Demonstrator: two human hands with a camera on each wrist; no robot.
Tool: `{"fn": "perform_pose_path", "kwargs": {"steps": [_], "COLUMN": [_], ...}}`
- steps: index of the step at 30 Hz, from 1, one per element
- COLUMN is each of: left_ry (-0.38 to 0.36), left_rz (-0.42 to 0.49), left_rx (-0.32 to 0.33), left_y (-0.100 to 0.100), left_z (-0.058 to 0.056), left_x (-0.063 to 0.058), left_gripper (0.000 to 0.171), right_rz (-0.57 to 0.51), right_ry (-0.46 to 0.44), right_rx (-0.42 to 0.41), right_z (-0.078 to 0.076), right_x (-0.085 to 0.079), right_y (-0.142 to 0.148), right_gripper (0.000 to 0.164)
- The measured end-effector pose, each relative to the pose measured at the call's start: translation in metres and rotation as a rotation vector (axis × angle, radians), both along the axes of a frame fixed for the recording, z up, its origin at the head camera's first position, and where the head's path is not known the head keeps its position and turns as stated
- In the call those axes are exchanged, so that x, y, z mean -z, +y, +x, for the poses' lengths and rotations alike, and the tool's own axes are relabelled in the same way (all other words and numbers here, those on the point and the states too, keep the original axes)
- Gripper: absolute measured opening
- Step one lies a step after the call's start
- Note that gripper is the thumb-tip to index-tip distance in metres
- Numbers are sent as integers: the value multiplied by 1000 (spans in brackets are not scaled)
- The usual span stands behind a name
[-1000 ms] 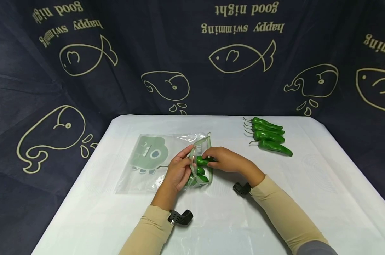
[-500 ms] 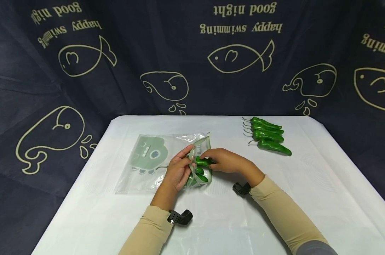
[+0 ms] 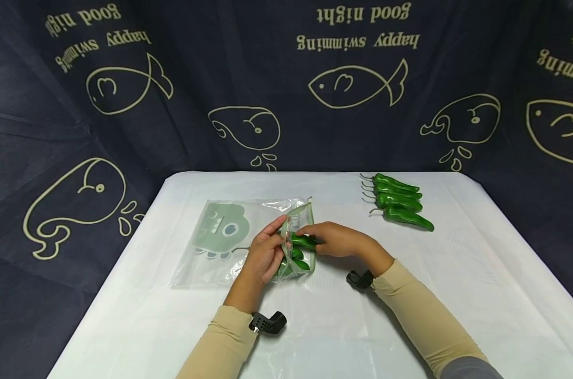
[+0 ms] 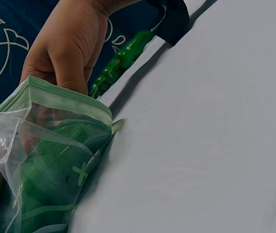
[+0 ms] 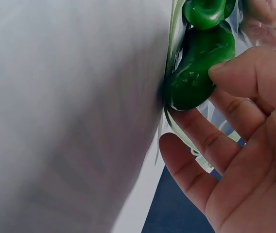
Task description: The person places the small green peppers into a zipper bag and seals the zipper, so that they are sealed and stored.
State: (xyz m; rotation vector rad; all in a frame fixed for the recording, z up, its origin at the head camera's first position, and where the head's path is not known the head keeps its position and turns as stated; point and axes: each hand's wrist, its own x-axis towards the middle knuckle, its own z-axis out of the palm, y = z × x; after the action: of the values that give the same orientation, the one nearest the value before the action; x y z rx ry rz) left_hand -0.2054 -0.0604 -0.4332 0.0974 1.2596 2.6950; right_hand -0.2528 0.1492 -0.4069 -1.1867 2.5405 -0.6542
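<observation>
A clear zip bag (image 3: 263,210) with green trim and a green cartoon print lies flat, its mouth facing right. My left hand (image 3: 264,255) grips the upper sheet at the mouth and lifts it open. Several green peppers (image 3: 299,265) show inside, partly behind the plastic. At the mouth, my right hand (image 3: 338,240) holds another green pepper (image 3: 304,241) that lies partly within the bag. The right wrist view shows the thumb on this pepper (image 5: 196,73) and fingers against its other side. Its far end is hidden by the bag.
Several green peppers (image 3: 400,201) lie in a row at the back right, stems to the left. The table has a white cover (image 3: 410,316). Behind it hangs a dark cloth (image 3: 277,79) with fish and whale drawings. Each wrist wears a black camera (image 3: 269,322).
My right hand has edged slightly left, and the pepper has tilted a little, with more of it showing at the mouth. The left hand and bag have hardly moved.
</observation>
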Motion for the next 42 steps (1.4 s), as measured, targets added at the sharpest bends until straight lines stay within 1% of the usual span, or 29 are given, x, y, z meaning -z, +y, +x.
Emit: {"fn": "perform_pose_path", "kwargs": {"steps": [10, 19, 31, 38, 42], "left_ry": [3, 4, -6, -3, -8], "left_rz": [2, 0, 9, 2, 5], "left_rx": [7, 10, 6, 8, 6], "left_y": [0, -2, -2, -2, -1], "left_z": [0, -1, -2, -2, -2], "left_x": [0, -1, 2, 3, 3], "left_gripper": [61, 60, 58, 57, 58], "right_rz": [-26, -29, -80, -75, -71], "right_ry": [-1, 5, 10, 6, 8], "right_rx": [-21, -12, -8, -8, 5], "right_z": [0, -1, -5, -6, -6], "right_x": [2, 0, 4, 4, 4], "right_y": [-1, -1, -3, -4, -5], "right_gripper": [53, 53, 38, 28, 27]}}
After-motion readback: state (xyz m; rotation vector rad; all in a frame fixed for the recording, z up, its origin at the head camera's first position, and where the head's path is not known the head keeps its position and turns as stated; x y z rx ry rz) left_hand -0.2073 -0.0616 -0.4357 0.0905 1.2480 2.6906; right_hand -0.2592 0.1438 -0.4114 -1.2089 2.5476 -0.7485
